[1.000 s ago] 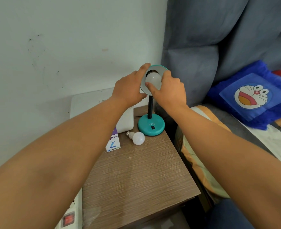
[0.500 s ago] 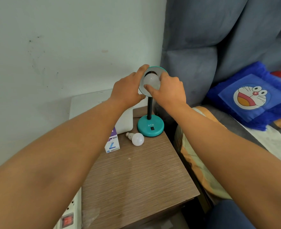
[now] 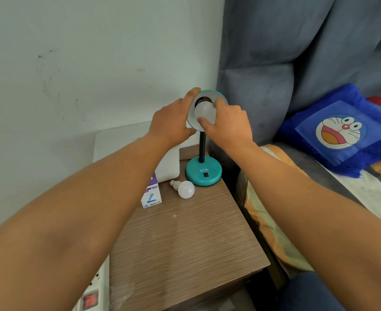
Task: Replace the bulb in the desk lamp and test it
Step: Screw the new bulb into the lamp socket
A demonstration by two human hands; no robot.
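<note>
A teal desk lamp stands at the back of the wooden bedside table (image 3: 185,243), its round base (image 3: 204,172) carrying a black switch. Its shade (image 3: 221,96) faces me. My left hand (image 3: 171,118) grips the shade's left rim. My right hand (image 3: 228,125) holds a white bulb (image 3: 204,111) sitting at the socket inside the shade, fingers wrapped around the globe. A second white bulb (image 3: 184,188) lies on the table beside the base. A small bulb box (image 3: 151,195) stands to its left.
A white boxy object (image 3: 122,140) leans on the wall behind the box. A power strip with a red switch (image 3: 88,299) lies at the lower left. A bed with a grey headboard and a blue cartoon cushion (image 3: 339,131) borders the table's right side.
My right hand's fingers have shifted around the bulb in the shade, the thumb now lower on the globe. My left hand keeps its hold on the shade. The view has drifted slightly.
</note>
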